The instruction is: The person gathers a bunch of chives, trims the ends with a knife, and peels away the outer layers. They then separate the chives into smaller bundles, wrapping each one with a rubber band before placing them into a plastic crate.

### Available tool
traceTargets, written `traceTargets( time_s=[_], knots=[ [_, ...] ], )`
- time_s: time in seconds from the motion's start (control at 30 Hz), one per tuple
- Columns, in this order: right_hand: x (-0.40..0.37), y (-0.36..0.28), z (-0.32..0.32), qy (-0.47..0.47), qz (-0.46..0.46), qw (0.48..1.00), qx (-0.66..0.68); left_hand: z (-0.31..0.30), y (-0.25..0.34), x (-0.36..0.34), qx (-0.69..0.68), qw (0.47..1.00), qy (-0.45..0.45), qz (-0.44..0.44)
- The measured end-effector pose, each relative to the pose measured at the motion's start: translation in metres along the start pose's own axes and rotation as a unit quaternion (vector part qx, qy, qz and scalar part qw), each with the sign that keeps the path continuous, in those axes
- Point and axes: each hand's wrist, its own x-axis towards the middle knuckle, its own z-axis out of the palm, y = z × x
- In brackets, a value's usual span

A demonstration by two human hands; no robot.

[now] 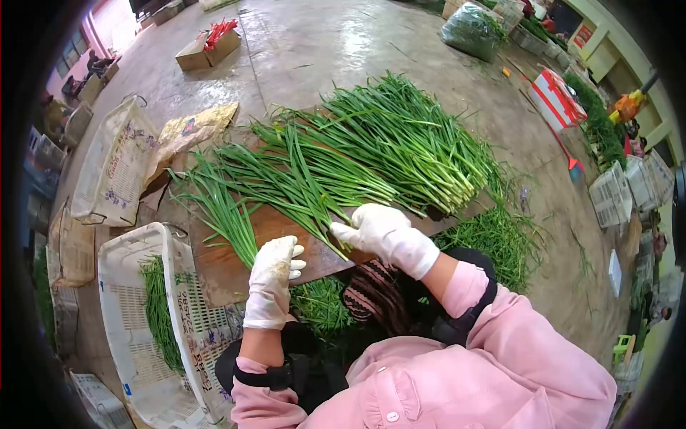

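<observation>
Chives (pixel 314 171) judged light, limp, bruisable; grip near cut ends; right hand (pixel 386 234) pinches stalks; left hand (pixel 274 277) slack, empty, on board (pixel 221 270).

Produce market floor: heaped greens (pixel 400 143), crates (pixel 179 314).

The left hand (pixel 271 282) and the right hand (pixel 386 236) wear white gloves (pixel 268 293), a little stained. The sleeves (pixel 471 300) are pink, each with a black strap (pixel 275 375). The pink top (pixel 443 386) has one small button (pixel 391 416).
</observation>
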Motion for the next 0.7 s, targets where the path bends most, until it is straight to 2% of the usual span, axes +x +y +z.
traceTargets(
  time_s=[0.03, 0.07, 0.1, 0.17, 0.2, 0.27, 0.33, 0.37, 0.4, 0.43, 0.5, 0.53, 0.57, 0.6, 0.63, 0.7],
  knots=[
    [-0.001, -0.003, 0.005, -0.032, -0.007, 0.999, 0.008, 0.001, -0.003, 0.002, -0.012, 1.0, -0.007, 0.0],
    [-0.004, -0.015, 0.008, -0.022, 0.018, 0.998, -0.054, 0.001, -0.004, 0.006, 0.003, 1.0, -0.025, 0.003],
    [-0.003, -0.016, 0.017, -0.024, -0.019, 0.997, -0.072, 0.004, -0.007, 0.008, 0.002, 1.0, -0.024, 0.003],
    [0.018, 0.006, 0.064, 0.107, -0.143, 0.978, -0.112, 0.012, -0.014, 0.008, -0.019, 0.999, -0.035, -0.002],
    [0.018, 0.008, 0.072, 0.107, -0.143, 0.978, -0.111, 0.015, -0.017, 0.009, -0.035, 0.998, -0.047, -0.006],
    [0.018, 0.009, 0.083, 0.169, -0.172, 0.969, -0.046, 0.022, -0.017, 0.01, -0.053, 0.995, -0.082, -0.005],
    [0.014, 0.001, 0.088, 0.168, -0.185, 0.967, -0.052, 0.029, -0.011, 0.002, -0.094, 0.985, -0.142, -0.007],
    [0.012, -0.004, 0.092, 0.166, -0.199, 0.964, -0.059, 0.033, -0.015, 0.002, -0.095, 0.986, -0.139, -0.006],
    [0.014, -0.004, 0.102, 0.15, -0.223, 0.956, -0.116, 0.036, -0.023, 0.005, -0.134, 0.981, -0.137, 0.034],
    [-0.007, -0.021, 0.079, 0.079, -0.182, 0.979, -0.032, 0.037, -0.028, 0.005, -0.172, 0.973, -0.135, 0.073],
    [-0.015, -0.014, 0.069, 0.086, -0.297, 0.951, 0.018, 0.03, -0.033, 0.005, -0.205, 0.965, -0.15, 0.058],
    [-0.023, -0.024, 0.04, -0.04, -0.23, 0.972, 0.036, 0.028, -0.038, 0.005, -0.118, 0.97, -0.151, 0.151],
    [-0.029, -0.03, 0.017, -0.052, -0.204, 0.974, 0.085, 0.027, -0.04, 0.005, -0.028, 0.959, -0.149, 0.241],
    [-0.028, -0.032, 0.007, -0.021, -0.134, 0.986, 0.101, 0.026, -0.037, 0.003, -0.028, 0.959, -0.147, 0.241],
    [-0.025, -0.033, -0.001, 0.011, -0.062, 0.991, 0.117, 0.026, -0.033, 0.002, -0.104, 0.968, -0.16, 0.163],
    [0.008, -0.016, 0.016, 0.072, -0.079, 0.994, 0.011, 0.028, -0.024, -0.002, -0.247, 0.952, -0.184, 0.0]
  ],
)
